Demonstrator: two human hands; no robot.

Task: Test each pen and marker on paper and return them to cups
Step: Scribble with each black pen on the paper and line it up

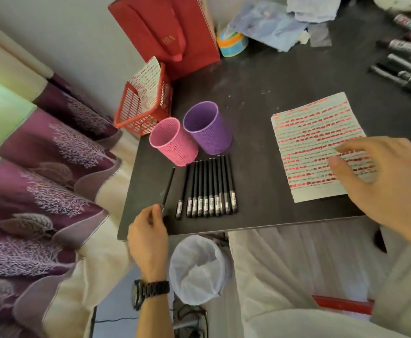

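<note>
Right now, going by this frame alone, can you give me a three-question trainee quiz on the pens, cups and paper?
1. Fill in: the right hand is over the ____.
2. Which hand pinches a pen? A left hand; B right hand; C neither.
3. True or false: the pink cup and the purple cup have no pens in them.
Key: 1 paper; 2 A; 3 true.

Left hand (148, 230) pinching a black pen (168, 187), right hand (389, 181) spread over scribbled paper (309, 132), pen row (209, 189) by pink cup (175, 142)
</note>
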